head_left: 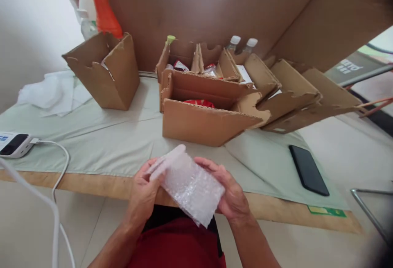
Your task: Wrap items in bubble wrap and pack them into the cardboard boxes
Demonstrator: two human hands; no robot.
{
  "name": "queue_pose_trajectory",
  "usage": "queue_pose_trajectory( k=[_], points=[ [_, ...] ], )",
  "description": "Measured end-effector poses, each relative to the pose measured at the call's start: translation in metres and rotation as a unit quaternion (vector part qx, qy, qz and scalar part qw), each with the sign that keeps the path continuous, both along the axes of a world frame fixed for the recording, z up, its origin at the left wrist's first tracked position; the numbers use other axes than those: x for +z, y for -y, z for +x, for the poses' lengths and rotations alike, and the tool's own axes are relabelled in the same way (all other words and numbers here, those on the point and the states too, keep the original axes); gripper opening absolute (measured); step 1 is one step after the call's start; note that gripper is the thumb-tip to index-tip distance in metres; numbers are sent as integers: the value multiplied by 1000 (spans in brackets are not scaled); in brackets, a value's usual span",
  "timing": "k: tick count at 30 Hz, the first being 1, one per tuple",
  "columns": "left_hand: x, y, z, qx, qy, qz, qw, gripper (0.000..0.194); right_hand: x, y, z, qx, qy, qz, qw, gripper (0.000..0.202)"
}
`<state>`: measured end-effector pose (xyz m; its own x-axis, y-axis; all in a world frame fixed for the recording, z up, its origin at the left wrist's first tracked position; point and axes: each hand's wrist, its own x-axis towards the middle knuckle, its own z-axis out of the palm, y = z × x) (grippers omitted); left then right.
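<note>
A whitish bubble wrap pouch (195,186) is held tilted between my two hands, over the front edge of the table. My left hand (144,190) pinches its upper left end, where a loose flap or strip of white foam-like wrap (167,162) sticks up. Along the pouch's right side my right hand (229,190) is wrapped, fingers behind it and partly hidden. Whether anything lies inside the pouch I cannot tell. Just beyond the hands stands a long open cardboard box (196,124) with a red packet (199,103) in it.
Several cut cardboard bins (285,83) stand in a row behind. A taller cardboard box (113,79) is at left, beside white sheets (49,91). A black phone (308,169) lies at right. A white device (15,145) with a cable (66,157) is at the left edge.
</note>
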<state>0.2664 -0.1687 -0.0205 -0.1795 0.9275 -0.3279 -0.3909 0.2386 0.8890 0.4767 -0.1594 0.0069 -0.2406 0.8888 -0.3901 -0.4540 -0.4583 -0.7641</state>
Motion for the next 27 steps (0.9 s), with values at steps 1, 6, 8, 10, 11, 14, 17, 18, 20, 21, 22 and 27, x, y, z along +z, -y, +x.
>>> queue_pose_trajectory(
  k=[1, 6, 8, 10, 11, 14, 17, 18, 20, 21, 22, 27],
  points=[
    [1, -2, 4, 17, -10, -13, 1000, 50, -4, 4, 8, 10, 21, 20, 1000, 65],
    [2, -11, 17, 62, -14, -36, 997, 49, -21, 25, 40, 47, 191, 70, 978, 63],
    [1, -11, 20, 62, -21, -39, 997, 50, -21, 36, 47, -6, 293, 124, 948, 48],
    [0, -11, 24, 57, -33, -46, 997, 51, -13, 46, 51, -34, 381, 209, 900, 45],
    [0, -11, 26, 52, -38, -50, 997, 51, -7, 49, 50, -18, 413, 251, 875, 52],
    [-1, -9, 31, 21, -48, -57, 997, 57, 7, 52, 37, 108, 465, 341, 810, 95],
    [0, -5, 35, -53, -43, -28, 997, 62, 6, 44, 18, 158, 499, 367, 769, 79],
    [1, -3, 35, -80, -39, -11, 996, 64, 2, 41, 14, 143, 505, 362, 770, 61],
    [3, 2, 35, -125, -34, 13, 992, 67, -5, 35, 13, 95, 501, 323, 797, 42],
    [5, 5, 35, -141, -33, 15, 989, 68, -7, 34, 15, 83, 486, 296, 818, 38],
    [6, 8, 35, -156, -31, 13, 987, 68, -8, 33, 17, 84, 462, 272, 840, 36],
    [12, 12, 41, -187, 12, 14, 982, 56, 3, 34, 22, 143, 402, 202, 881, 78]
  ],
)
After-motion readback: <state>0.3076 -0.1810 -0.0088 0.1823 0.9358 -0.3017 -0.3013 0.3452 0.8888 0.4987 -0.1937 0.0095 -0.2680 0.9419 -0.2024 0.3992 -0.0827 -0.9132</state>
